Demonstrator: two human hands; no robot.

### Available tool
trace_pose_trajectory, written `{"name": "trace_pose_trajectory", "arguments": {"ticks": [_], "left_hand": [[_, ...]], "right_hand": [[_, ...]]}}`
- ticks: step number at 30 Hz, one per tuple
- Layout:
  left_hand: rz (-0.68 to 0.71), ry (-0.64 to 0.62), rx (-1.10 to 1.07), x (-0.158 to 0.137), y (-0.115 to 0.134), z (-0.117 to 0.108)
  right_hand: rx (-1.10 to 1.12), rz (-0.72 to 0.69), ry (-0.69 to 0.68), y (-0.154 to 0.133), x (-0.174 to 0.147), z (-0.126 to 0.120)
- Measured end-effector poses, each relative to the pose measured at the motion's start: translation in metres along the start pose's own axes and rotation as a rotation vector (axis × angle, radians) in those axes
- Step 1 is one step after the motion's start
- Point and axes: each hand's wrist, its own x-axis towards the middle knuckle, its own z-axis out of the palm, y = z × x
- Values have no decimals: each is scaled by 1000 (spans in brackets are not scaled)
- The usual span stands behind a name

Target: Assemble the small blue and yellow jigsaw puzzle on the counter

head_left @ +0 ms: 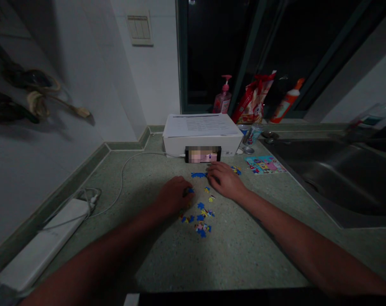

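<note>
Several small jigsaw puzzle pieces (201,218), blue, yellow and pink, lie scattered on the green speckled counter (167,259). My left hand (175,196) is closed at the fingertips around a blue puzzle piece (190,191), just left of two loose yellowish pieces (211,198). Beyond it lies a short blue strip of joined pieces (198,174). At the strip's right end rests my right hand (226,180), its bent fingers slightly apart; nothing shows in them, though their undersides are hidden. More pieces (235,170) lie just behind this hand.
A phone (203,154) leans on a white box (195,131), its cable (121,180) running left to a power strip (46,242). To the right are a colourful picture card (265,165) and a metal sink (345,174). A pump bottle (222,97) stands behind the box.
</note>
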Motion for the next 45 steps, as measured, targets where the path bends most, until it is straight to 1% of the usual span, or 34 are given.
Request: {"name": "trace_pose_trajectory", "arguments": {"ticks": [5,12,15,19,23,27,29,32,40,43,45], "left_hand": [[30,28,-35,1,0,3],[46,83,-147,3,-3,6],[34,87,-164,4,-5,7],[-28,98,-207,6,-6,7],[-91,139,-349,6,-6,8],[-133,165,-527,7,-4,9],[-141,167,-584,7,-3,10],[-152,165,-638,8,-2,10],[-163,140,-716,8,0,9],[-149,152,-674,7,0,10],[-99,196,-595,6,-1,10]], "right_hand": [[0,-12,2,-1,1,0],[21,14,-1,-2,0,0],[17,20,-5,-1,0,0],[49,15,12,-6,1,-2],[114,-61,29,-24,4,-4],[178,-162,-20,-41,5,-5],[193,-175,-39,-45,5,-4],[200,-156,-52,-45,5,-4],[216,-169,-36,-47,5,-5],[217,-176,-20,-48,6,-6],[213,-164,-3,-48,6,-6]]}}
